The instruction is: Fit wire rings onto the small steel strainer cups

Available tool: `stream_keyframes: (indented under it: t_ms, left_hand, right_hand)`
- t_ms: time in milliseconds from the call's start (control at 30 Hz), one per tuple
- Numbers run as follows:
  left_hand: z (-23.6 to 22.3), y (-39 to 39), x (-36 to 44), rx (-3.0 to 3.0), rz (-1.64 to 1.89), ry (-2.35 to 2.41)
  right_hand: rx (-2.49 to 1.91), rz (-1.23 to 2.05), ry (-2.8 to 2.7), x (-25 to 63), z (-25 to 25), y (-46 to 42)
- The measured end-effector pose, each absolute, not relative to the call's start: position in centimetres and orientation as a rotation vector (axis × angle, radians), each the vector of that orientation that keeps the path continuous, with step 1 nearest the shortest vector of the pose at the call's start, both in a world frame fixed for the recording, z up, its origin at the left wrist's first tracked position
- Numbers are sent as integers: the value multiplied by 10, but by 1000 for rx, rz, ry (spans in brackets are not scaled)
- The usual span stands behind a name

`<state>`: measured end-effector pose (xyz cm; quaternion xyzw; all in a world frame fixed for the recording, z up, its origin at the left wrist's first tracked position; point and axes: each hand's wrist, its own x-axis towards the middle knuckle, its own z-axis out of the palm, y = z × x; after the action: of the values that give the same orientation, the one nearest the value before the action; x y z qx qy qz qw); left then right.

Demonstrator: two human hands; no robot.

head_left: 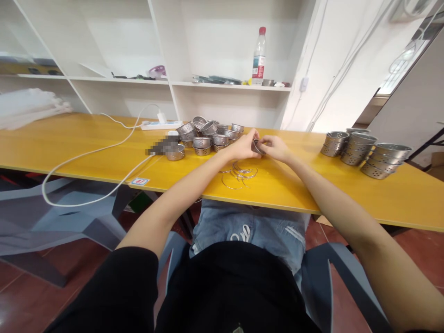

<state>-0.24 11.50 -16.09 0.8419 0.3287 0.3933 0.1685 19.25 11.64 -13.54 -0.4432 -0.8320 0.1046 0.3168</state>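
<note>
Between my two hands is a small perforated metal cup (257,146), tilted and partly hidden by fingers. My left hand (247,144) is closed on its left side. On the other side my right hand (274,147) grips the cup's rim with bent fingers. Several thin metal wire rings (244,172) lie on the table just below my hands. To the left of my left hand sits a heap of similar perforated metal cups (202,142), some upright and some tipped.
Stacks of metal cups (359,143) stand on the yellow table (298,185) at the right. A white cable (55,173) loops past the front edge from a power strip (163,125). White shelves with a plastic bottle (258,60) rise behind. A grey chair (69,217) is at left.
</note>
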Motion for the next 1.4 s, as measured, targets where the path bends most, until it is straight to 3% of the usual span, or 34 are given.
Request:
stream_keyframes:
  t_ms: [967, 1233, 1400]
  left_hand:
    - [-165, 117, 6, 2445, 1033, 962]
    - [-131, 109, -30, 2333, 1409, 1736]
    - [-117, 99, -56, 2104, 1192, 2238]
  right_hand:
    - [-980, 30, -2511, 192, -135, 117]
    - [-1005, -33, -2060, 208, -127, 118]
    - [-1338, -210, -2075, 217, -131, 121]
